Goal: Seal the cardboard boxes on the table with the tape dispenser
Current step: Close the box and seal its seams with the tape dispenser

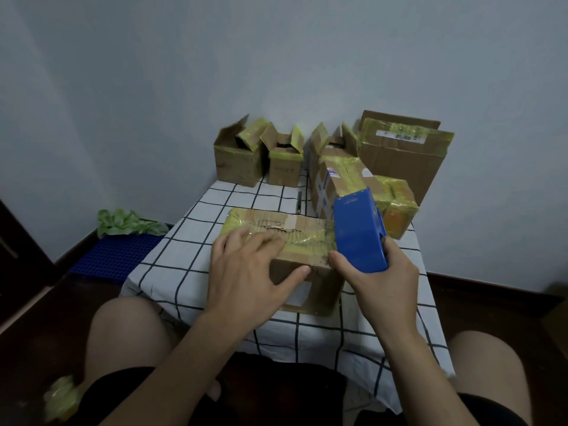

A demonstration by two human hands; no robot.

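A closed cardboard box [310,232] with yellow tape across its top lies at the middle of the table [196,216]. My left hand [249,272] lies flat over the box's near left corner, fingers spread on the top and thumb on the front face. My right hand [378,281] grips a blue tape dispenser [358,232], which stands against the right end of the box. Two open boxes [239,155] with raised flaps stand at the back left of the table.
Taped boxes [341,176] and a large carton [402,155] crowd the back right by the wall. A dark pen [299,202] lies behind the middle box. A blue mat [120,253] and green plastic [126,224] lie on the floor at left. My knees flank the table's near edge.
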